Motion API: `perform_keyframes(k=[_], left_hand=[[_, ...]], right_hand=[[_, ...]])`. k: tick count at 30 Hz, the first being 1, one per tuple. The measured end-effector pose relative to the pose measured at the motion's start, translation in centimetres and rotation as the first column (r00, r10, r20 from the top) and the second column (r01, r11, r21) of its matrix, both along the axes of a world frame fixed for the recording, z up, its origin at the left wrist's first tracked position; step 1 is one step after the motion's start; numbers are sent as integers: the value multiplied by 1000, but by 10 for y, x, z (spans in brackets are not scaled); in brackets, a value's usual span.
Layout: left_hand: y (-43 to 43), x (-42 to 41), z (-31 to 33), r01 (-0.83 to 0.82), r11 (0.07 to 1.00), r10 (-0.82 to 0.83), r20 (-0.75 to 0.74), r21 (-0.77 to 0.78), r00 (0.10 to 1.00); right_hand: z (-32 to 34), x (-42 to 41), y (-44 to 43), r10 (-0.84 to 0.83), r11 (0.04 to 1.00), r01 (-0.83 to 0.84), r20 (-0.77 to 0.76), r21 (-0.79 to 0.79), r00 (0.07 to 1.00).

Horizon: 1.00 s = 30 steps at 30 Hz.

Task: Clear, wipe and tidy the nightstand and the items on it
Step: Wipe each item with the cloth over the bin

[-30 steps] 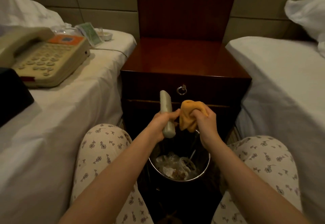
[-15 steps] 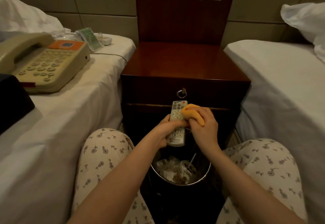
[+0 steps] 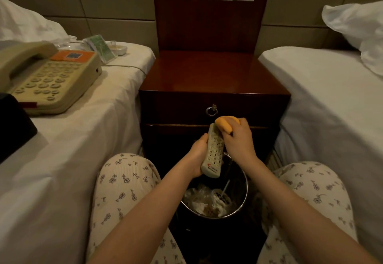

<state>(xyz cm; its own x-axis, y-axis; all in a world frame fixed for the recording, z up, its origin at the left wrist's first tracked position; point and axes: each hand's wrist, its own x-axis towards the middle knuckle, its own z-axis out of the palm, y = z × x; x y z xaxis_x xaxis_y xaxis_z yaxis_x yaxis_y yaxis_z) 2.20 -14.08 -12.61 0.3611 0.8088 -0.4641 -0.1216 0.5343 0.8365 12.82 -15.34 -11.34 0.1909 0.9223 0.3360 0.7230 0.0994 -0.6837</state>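
The dark wooden nightstand point(image 3: 213, 72) stands between two beds, its top bare. In front of its drawer, my left hand point(image 3: 198, 155) grips a white remote control point(image 3: 214, 153), buttons facing me, tilted upright. My right hand point(image 3: 238, 139) is closed on an orange cloth point(image 3: 226, 123) pressed against the remote's top end. Both hands are held over a metal bin point(image 3: 244, 193) on the floor.
A beige telephone point(image 3: 49, 77), a green card stand point(image 3: 100, 48) and a small dish point(image 3: 118, 48) lie on the left bed. A black object point(image 3: 14, 124) sits at the left edge. The bin holds crumpled rubbish. My knees flank the bin.
The remote has turned from edge-on to buttons facing me. The orange cloth has moved from beside it onto its top end. The view shifted down slightly.
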Motion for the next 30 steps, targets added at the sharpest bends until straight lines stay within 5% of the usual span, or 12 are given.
perform_keyframes(k=[3, 5, 9, 13, 18, 22, 27, 30], left_hand=[[7, -4, 0, -79, 997, 79, 4, -17, 997], [11, -7, -1, -130, 991, 130, 23, -34, 991], [11, -6, -4, -202, 979, 202, 11, -30, 979], [19, -13, 3, -249, 968, 249, 1, -21, 969], [25, -18, 4, -341, 940, 341, 2, 10, 940], [35, -20, 13, -398, 917, 399, 19, -21, 917], [58, -31, 38, -471, 880, 470, 31, 57, 882], [68, -34, 63, -512, 844, 513, 38, 158, 857]], right_hand=[[-5, -11, -18, 61, 993, -57, -30, 106, 998], [-17, -21, -27, 180, 982, -181, 17, 55, 984], [-18, -20, -28, 63, 998, -63, -122, 0, 991], [-21, -29, -42, 242, 970, -244, -118, 5, 963], [-17, -27, -49, 159, 984, -135, -222, 118, 962], [-20, -30, -47, 286, 949, -314, -304, -44, 908], [-1, -28, -23, 135, 988, -154, -447, -5, 884], [27, -43, -6, 208, 977, -206, -480, 57, 852]])
